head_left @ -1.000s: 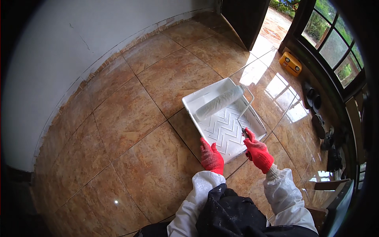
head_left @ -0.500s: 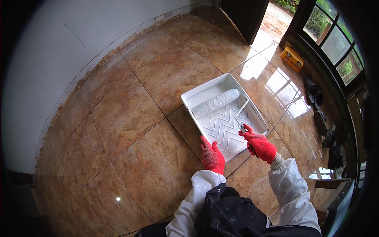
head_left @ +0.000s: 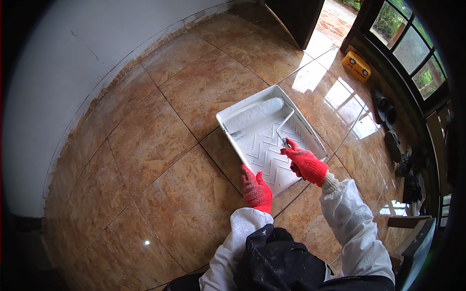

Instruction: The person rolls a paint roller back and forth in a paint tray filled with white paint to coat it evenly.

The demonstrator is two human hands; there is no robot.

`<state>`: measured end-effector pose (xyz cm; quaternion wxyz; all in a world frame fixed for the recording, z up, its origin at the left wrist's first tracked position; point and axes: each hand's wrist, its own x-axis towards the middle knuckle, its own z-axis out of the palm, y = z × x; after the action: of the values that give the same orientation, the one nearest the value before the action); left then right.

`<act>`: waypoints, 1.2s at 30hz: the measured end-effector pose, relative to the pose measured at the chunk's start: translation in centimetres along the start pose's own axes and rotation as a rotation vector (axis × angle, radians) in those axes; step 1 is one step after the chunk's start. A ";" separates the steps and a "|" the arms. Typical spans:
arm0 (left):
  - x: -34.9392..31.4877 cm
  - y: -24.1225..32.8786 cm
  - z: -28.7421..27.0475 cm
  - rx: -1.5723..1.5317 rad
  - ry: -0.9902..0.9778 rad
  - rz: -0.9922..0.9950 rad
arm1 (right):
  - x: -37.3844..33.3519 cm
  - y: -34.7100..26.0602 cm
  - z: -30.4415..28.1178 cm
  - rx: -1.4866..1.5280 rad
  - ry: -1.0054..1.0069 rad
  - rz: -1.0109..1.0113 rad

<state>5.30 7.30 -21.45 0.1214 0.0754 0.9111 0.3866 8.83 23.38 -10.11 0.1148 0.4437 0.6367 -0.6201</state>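
A white paint tray (head_left: pixel 320 148) with a zigzag-ribbed slope lies on the tiled floor in front of me. Across its far, deep end rests a paint roller (head_left: pixel 257 115), its sleeve coated in white paint. My right hand (head_left: pixel 307 165), in a red glove, is closed round the roller's handle over the tray's right side. Most of the handle is hidden by the glove. At the tray's near left edge, my left hand (head_left: pixel 257 191), also red-gloved, grips the rim with the thumb on the inner side.
A white wall (head_left: pixel 58 92) with a rough, unfinished base curves along the left. Ahead stands an open dark door (head_left: pixel 296 19). On the right are a yellow case (head_left: pixel 357 66), several dark shoes (head_left: pixel 384 109) and a window (head_left: pixel 411 48). Brown tiles (head_left: pixel 160 160) surround the tray.
My right hand has pushed the roller a little farther into the tray's deep end. My left hand keeps its hold on the rim. The whole view has shifted slightly.
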 end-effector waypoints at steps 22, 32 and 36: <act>-0.1 0.3 0.4 -0.039 0.040 -0.009 | 0.7 3.5 0.6 -0.133 0.055 -0.299; 0.1 -0.1 1.0 -0.025 0.075 0.017 | -5.6 1.8 -0.2 0.032 0.029 0.044; 0.2 -0.4 1.5 -0.031 0.092 0.000 | -8.3 1.8 -0.6 0.056 0.065 0.066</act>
<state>5.47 8.09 -22.73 0.0807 0.0557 0.9097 0.4035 15.20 20.08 -5.45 0.1020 0.4873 0.6075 -0.6189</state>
